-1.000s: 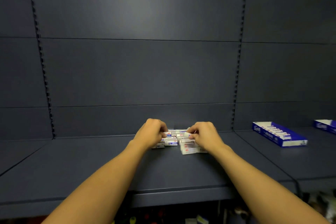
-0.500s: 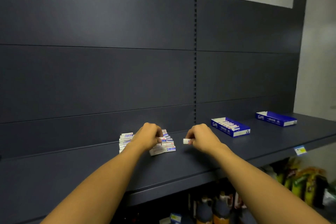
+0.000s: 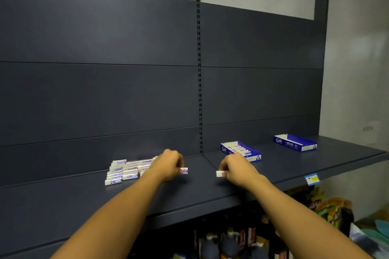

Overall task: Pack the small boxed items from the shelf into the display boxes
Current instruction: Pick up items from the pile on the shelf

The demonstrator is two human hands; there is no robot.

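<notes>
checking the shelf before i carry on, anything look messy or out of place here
Only the loose small boxes left of the left hand: they lie in an uneven heap on the shelf, some askew. Both display boxes sit flat; nothing looks damaged.

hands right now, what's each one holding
Left hand: fingers pinch a small white boxed item with red and blue print.
Right hand: fingers pinch a small plain white boxed item.

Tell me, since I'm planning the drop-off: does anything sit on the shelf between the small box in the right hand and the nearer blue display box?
Nothing visible does. The right hand pinches a small box, and only bare shelf lies between it and the nearer display box, just behind the hand.
</notes>
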